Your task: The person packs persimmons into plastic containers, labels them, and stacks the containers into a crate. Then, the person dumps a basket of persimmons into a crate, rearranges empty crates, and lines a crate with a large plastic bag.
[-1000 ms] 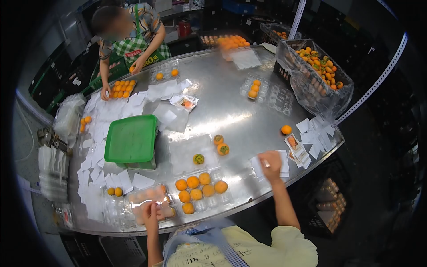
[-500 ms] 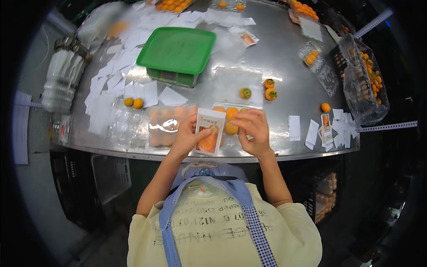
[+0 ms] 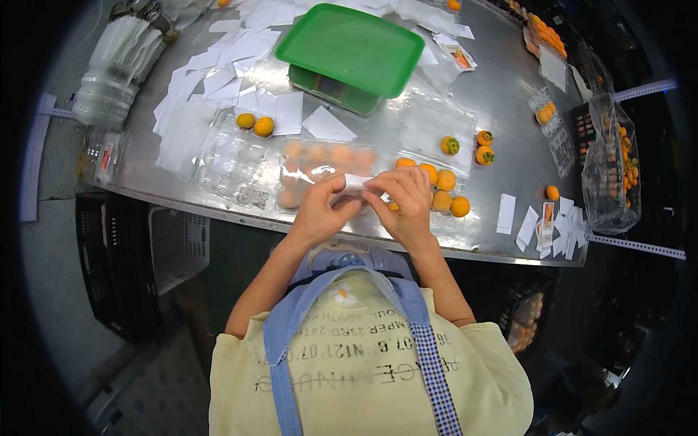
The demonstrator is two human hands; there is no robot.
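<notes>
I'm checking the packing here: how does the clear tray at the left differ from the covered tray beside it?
The left tray shows mostly bare cells, with two fruits at its far end; the covered tray holds rows of fruit. Fruit at the left tray looks vivid, while that in the covered tray looks pale under shiny plastic. Both are clear plastic and rest on the metal table.

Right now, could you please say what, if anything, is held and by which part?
A white card: left hand pinches its left end, right hand its right.
</notes>
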